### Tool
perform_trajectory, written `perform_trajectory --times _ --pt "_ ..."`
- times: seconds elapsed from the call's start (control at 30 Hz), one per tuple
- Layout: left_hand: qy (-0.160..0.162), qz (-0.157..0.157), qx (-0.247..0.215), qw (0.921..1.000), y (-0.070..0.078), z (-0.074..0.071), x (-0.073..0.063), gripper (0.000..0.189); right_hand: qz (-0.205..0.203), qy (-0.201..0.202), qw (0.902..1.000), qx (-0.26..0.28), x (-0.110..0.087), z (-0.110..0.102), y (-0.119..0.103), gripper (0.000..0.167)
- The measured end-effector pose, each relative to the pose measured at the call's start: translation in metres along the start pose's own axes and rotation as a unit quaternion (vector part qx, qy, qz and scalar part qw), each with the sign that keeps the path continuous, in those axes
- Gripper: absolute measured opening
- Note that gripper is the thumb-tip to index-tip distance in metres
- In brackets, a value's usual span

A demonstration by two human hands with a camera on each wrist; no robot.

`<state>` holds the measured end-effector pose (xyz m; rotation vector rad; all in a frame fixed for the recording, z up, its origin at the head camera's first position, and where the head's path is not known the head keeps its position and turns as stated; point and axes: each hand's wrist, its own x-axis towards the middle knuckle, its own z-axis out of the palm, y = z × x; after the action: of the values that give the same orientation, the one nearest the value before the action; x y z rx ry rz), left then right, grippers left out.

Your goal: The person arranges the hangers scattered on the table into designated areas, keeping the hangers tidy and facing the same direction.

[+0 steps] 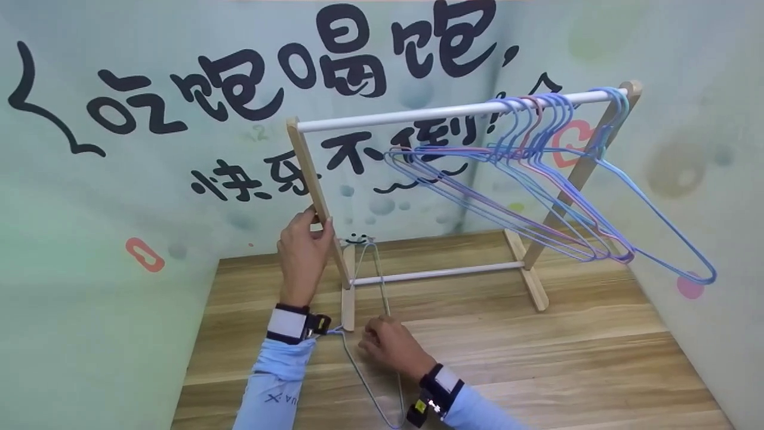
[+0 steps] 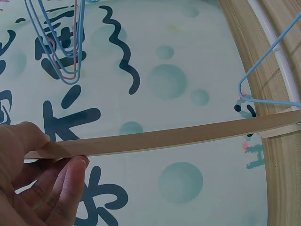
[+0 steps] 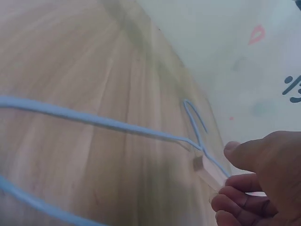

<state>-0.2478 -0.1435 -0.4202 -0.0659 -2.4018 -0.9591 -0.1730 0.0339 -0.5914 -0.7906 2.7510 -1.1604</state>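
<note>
My left hand (image 1: pixel 303 254) grips the left wooden upright (image 2: pixel 174 136) of a small clothes rack, thumb and fingers on either side of the wood. A light blue wire hanger (image 1: pixel 362 376) lies at the foot of that upright, its hook (image 3: pixel 195 117) to the left and one end reaching over the lower white rod (image 1: pixel 447 272). Above this hanger is my right hand (image 1: pixel 395 346), fingers loosely bent. In the right wrist view a gap shows between thumb and fingers, and the hanger's wire passes right at the fingertips.
Several blue hangers and a pink one (image 1: pixel 531 128) hang bunched toward the right of the upper white rod (image 1: pixel 394 113). One blue hanger (image 1: pixel 662 215) sits apart at the right upright, sticking out. The wooden tabletop (image 1: pixel 573 364) meets walls with black lettering.
</note>
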Motion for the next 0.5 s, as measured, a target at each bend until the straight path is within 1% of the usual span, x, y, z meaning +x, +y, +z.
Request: perform_trajectory --times 0.3,0.5 --pt "0.008 0.012 -0.006 0.9999 -0.001 0.001 0.000 0.026 0.007 -0.004 0.9999 0.009 0.002 0.009 0.001 0.017" --pt "0.013 0.014 -0.009 0.9998 -0.003 0.001 0.000 0.025 -0.002 -0.008 1.0000 0.002 0.004 0.014 0.000 0.023"
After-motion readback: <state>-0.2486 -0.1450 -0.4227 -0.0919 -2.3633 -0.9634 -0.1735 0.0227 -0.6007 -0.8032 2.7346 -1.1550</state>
